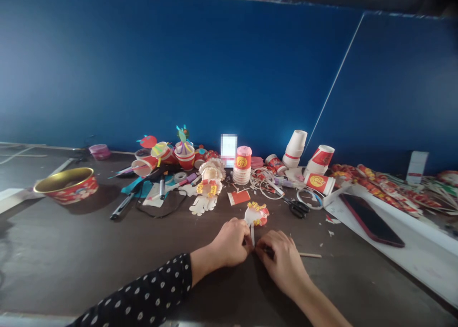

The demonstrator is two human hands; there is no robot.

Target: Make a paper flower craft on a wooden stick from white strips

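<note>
A cut paper-cup piece, white in the middle with red and yellow flaps, lies just beyond my hands. From it a narrow white paper strip runs toward me. My left hand is closed at the strip's left side, its thumb and fingertips pinching the edge. Close by on the right, my right hand has its fingers curled together by the strip's lower end; what is in them is hidden. A thin wooden stick shows past the right hand's outer side.
Behind my hands are a paper-cup figure, a red paper piece, a cup stack and black-handled scissors. A gold-lined bowl and cutter knife lie left. Right, a phone rests on a white tray.
</note>
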